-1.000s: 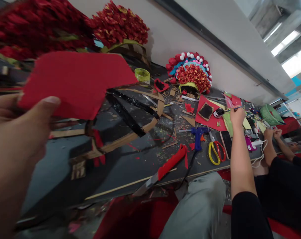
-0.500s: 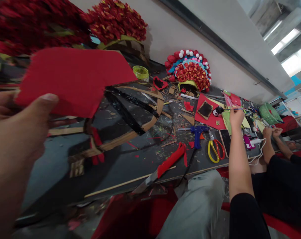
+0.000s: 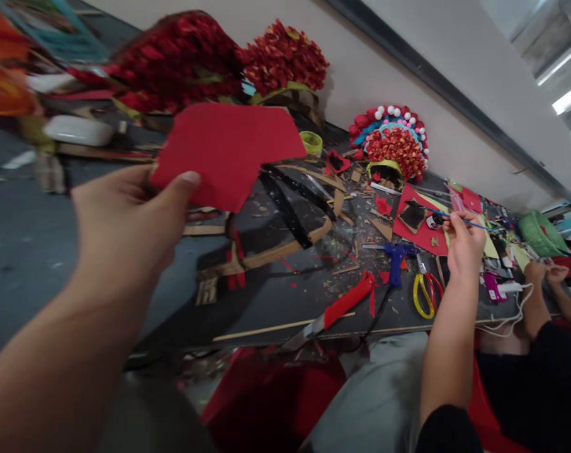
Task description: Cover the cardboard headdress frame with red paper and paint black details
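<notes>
My left hand [image 3: 134, 217] pinches the left edge of a red-covered board [image 3: 228, 151], thumb on top and fingers underneath. From its right side extends a curved cardboard band [image 3: 285, 251] with black-coated strips [image 3: 285, 207] across it. To the right, my right hand [image 3: 464, 236] grips a thin paintbrush [image 3: 471, 220] with a blue handle and dark tip. Its tip points left, over a dark-faced cardboard square [image 3: 413, 217] on red sheet material. Just below the brush stands a small black paint bottle [image 3: 434, 220]. Where the band joins the board is partly hidden.
Near the table's front lie a red-handled knife [image 3: 339, 305], a blue glue gun [image 3: 396, 258] with its cord, and scissors [image 3: 427, 292]. Red flowered headpieces [image 3: 285, 60] stand along the wall. A co-worker's hands [image 3: 544, 274] are at far right, near a green basket [image 3: 542, 233].
The view has swung left, and more of my left arm shows. The brush tip has moved from the paint bottle leftward over the dark square. My left hand still holds the red-covered board.
</notes>
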Tool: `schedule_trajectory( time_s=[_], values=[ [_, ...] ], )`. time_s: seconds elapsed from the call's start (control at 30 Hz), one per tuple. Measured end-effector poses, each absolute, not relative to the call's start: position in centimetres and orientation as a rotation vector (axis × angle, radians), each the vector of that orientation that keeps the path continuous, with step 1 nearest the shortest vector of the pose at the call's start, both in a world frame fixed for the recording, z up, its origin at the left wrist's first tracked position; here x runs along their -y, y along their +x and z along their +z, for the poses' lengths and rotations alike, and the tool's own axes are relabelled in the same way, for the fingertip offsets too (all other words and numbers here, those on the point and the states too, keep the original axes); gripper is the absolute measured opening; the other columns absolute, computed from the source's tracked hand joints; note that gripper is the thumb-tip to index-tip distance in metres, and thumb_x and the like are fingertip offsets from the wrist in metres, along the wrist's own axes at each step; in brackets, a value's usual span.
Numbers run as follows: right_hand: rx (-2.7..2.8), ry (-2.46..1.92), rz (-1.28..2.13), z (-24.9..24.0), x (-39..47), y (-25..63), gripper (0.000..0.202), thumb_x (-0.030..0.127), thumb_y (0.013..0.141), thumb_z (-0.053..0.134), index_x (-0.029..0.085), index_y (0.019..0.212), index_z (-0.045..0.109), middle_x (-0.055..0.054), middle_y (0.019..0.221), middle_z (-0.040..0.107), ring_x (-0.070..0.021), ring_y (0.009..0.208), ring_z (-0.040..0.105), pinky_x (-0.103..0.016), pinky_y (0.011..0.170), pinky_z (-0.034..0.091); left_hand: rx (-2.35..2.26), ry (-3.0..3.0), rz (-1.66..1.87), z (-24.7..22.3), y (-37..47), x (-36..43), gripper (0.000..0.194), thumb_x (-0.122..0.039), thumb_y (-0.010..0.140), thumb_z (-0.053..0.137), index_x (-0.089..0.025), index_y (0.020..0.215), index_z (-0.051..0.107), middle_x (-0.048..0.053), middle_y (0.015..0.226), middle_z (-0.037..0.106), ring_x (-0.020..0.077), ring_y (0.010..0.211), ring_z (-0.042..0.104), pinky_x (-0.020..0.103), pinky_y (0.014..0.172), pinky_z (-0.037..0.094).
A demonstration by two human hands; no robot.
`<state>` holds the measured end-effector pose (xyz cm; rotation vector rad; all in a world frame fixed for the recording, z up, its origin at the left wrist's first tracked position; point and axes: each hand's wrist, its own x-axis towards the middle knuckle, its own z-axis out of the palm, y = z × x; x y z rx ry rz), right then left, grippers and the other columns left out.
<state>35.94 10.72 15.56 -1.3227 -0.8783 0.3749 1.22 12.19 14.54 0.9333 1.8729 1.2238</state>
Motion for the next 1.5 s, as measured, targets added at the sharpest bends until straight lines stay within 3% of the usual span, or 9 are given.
schedule_trajectory(
  time_s=[0.13, 0.37, 0.73, 0.9, 1.1, 1.5],
  values=[
    [0.842, -1.258, 0.536, 14.2, -10.8, 31.9, 0.031, 0.031, 0.058, 0.082, 0.018, 0.074, 0.059, 0.005, 0.063, 0.065, -0.0055, 0.052, 0.059, -0.015, 0.052, 0.05, -1.826, 1.074, 1.337, 11.4, -0.7, -13.6, 0.057, -0.075, 0.075, 0.041, -0.026, 0.093, 0.065, 0.001, 0.066, 0.034, 0.0018, 0.049, 0.034, 0.016, 0.059, 0.008],
    [0.816, -1.263, 0.778, 11.4, -11.3, 28.2, 0.037, 0.035, 0.053, 0.087, 0.017, 0.072, 0.06, 0.005, 0.06, 0.066, -0.005, 0.052, 0.061, -0.013, 0.052, 0.05, -1.685, 1.227, 1.5, 10.3, -0.8, -14.4, 0.062, -0.073, 0.079, 0.034, -0.019, 0.096, 0.06, 0.005, 0.072, 0.041, 0.0116, 0.063, 0.051, 0.022, 0.062, 0.012],
    [0.872, -1.252, 0.822, 10.3, -11.2, 27.2, 0.036, 0.037, 0.061, 0.086, 0.018, 0.076, 0.059, 0.005, 0.064, 0.067, -0.0059, 0.056, 0.062, -0.015, 0.055, 0.052, -1.774, 1.173, 1.423, 10.8, -0.6, -14.4, 0.067, -0.079, 0.07, 0.034, -0.021, 0.093, 0.058, 0.005, 0.073, 0.039, 0.0116, 0.066, 0.05, 0.026, 0.065, 0.01],
    [0.88, -1.272, 0.818, 10.0, -11.3, 27.3, 0.036, 0.036, 0.06, 0.085, 0.018, 0.076, 0.058, 0.006, 0.064, 0.067, -0.0051, 0.055, 0.062, -0.015, 0.055, 0.051, -1.837, 1.21, 1.367, 10.8, -0.7, -14.4, 0.079, -0.085, 0.07, 0.022, -0.022, 0.098, 0.061, 0.001, 0.065, 0.032, 0.01, 0.059, 0.046, 0.027, 0.066, 0.007],
    [0.863, -1.275, 0.795, 10.1, -11.3, 27.4, 0.035, 0.034, 0.059, 0.084, 0.017, 0.075, 0.058, 0.006, 0.063, 0.066, -0.0057, 0.054, 0.061, -0.016, 0.055, 0.051, -1.719, 1.194, 1.471, 10.1, -1.1, -14.6, 0.066, -0.081, 0.072, 0.037, -0.023, 0.093, 0.061, 0.002, 0.067, 0.036, 0.0103, 0.059, 0.049, 0.024, 0.063, 0.008],
    [0.842, -1.298, 0.798, 9.7, -11.6, 27.3, 0.034, 0.034, 0.059, 0.082, 0.018, 0.074, 0.057, 0.006, 0.062, 0.065, -0.0051, 0.053, 0.06, -0.015, 0.053, 0.049, -1.683, 1.18, 1.471, 10.4, -1.0, -14.4, 0.055, -0.074, 0.072, 0.04, -0.023, 0.088, 0.056, 0.005, 0.073, 0.039, 0.0103, 0.065, 0.05, 0.025, 0.065, 0.009]
  ],
)
